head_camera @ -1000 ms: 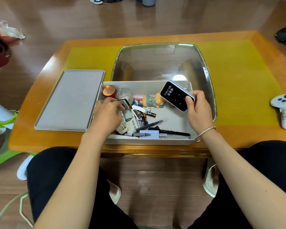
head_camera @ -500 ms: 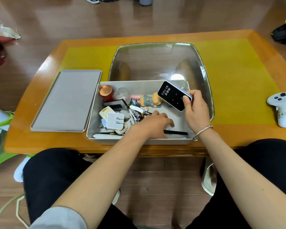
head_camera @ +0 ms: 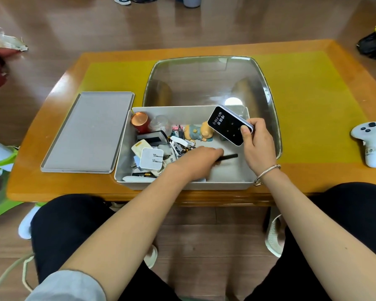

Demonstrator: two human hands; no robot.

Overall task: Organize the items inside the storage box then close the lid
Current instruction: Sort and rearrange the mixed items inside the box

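Since the earlier frame the left hand (head_camera: pixel 195 161) had slid right across the storage box (head_camera: pixel 126 148), leaving the white charger (head_camera: pixel 151 158) uncovered. The grey lid (head_camera: pixel 89 131) lay on the table (head_camera: pixel 30 170) left of the box. Left fingers closed around a black pen (head_camera: pixel 228 157); the right hand (head_camera: pixel 258 144) gripped a black-faced device (head_camera: pixel 228 124) above the box

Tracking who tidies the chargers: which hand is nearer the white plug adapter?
Left. The left hand lies in the box just right of the white plug adapter; the right hand holds the black device farther right.
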